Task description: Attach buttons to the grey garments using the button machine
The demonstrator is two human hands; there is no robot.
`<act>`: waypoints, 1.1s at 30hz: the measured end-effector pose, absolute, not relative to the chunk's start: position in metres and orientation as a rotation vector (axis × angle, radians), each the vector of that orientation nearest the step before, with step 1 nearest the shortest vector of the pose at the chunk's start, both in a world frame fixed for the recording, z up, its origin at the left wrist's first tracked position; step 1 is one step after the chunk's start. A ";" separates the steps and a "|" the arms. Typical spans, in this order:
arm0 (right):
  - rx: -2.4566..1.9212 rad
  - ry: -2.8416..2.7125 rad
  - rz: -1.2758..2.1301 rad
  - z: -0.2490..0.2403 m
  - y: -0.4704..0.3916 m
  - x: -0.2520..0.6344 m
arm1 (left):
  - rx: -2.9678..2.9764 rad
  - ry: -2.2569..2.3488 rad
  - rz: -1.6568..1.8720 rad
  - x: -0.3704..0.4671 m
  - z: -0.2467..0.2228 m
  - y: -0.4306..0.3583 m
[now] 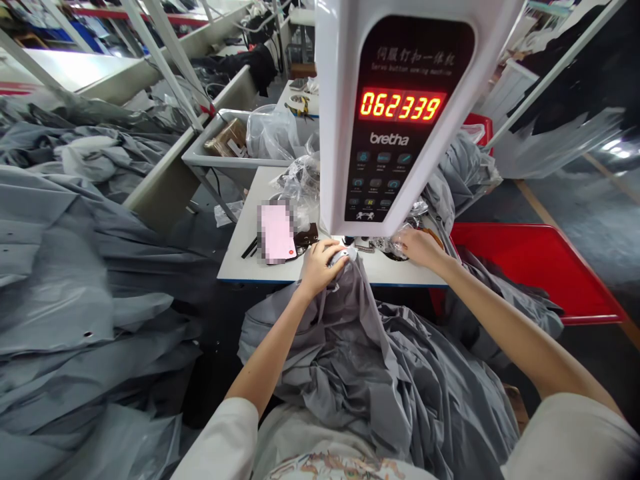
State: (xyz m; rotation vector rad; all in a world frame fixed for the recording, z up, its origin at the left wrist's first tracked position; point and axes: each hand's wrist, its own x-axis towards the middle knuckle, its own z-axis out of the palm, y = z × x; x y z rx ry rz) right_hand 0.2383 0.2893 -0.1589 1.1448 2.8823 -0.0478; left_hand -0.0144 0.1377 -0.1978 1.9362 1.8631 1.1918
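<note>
My left hand [320,265] grips a bunched edge of grey fabric [380,373] and holds it up at the base of the white button machine [400,113], on the white table [260,267]. The rest of the garment spills over my lap. My right hand [419,247] rests further right under the machine head, fingers curled on small parts in a clear plastic bag [395,245]; exactly what it holds is hidden. The machine's red display reads 062339.
A large heap of grey garments [75,280] fills the left. A red bin [540,267] stands right of the table. A blurred pink card [277,233] and plastic bags [273,133] lie on the tables behind. Metal frames cross the back.
</note>
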 end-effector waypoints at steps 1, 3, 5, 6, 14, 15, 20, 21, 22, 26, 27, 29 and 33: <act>1.154 2.877 -0.044 -0.160 0.289 0.239 | 1.938 1.863 1.193 -0.015 -0.198 0.138; 1.177 2.881 -0.068 -0.162 0.290 0.240 | 1.944 1.859 1.195 -0.015 -0.198 0.138; 1.224 2.905 -0.120 -0.164 0.291 0.243 | 1.947 1.854 1.195 -0.015 -0.198 0.138; 1.246 2.921 -0.147 -0.165 0.292 0.244 | 1.946 1.854 1.195 -0.015 -0.198 0.138; 1.462 2.990 -0.406 -0.159 0.286 0.249 | 1.941 1.869 1.179 -0.015 -0.198 0.138; 1.509 2.976 -0.461 -0.158 0.285 0.250 | 1.942 1.869 1.180 -0.015 -0.198 0.138; 1.628 2.899 -0.665 -0.159 0.283 0.253 | 1.949 1.877 1.179 -0.015 -0.198 0.138; 1.630 2.890 -0.668 -0.159 0.284 0.253 | 1.949 1.880 1.174 -0.015 -0.198 0.138; 1.630 2.887 -0.669 -0.159 0.284 0.253 | 1.949 1.881 1.169 -0.015 -0.198 0.138; 1.633 2.902 -0.835 -0.158 0.286 0.254 | 1.954 1.874 1.172 -0.014 -0.198 0.138; 1.656 2.897 -0.910 -0.157 0.286 0.255 | 1.954 1.872 1.176 -0.014 -0.198 0.138; 1.762 2.852 -1.090 -0.154 0.281 0.259 | 1.949 1.878 1.179 -0.014 -0.198 0.138; 2.156 2.688 -1.542 -0.143 0.250 0.264 | 1.951 1.876 1.186 -0.014 -0.197 0.138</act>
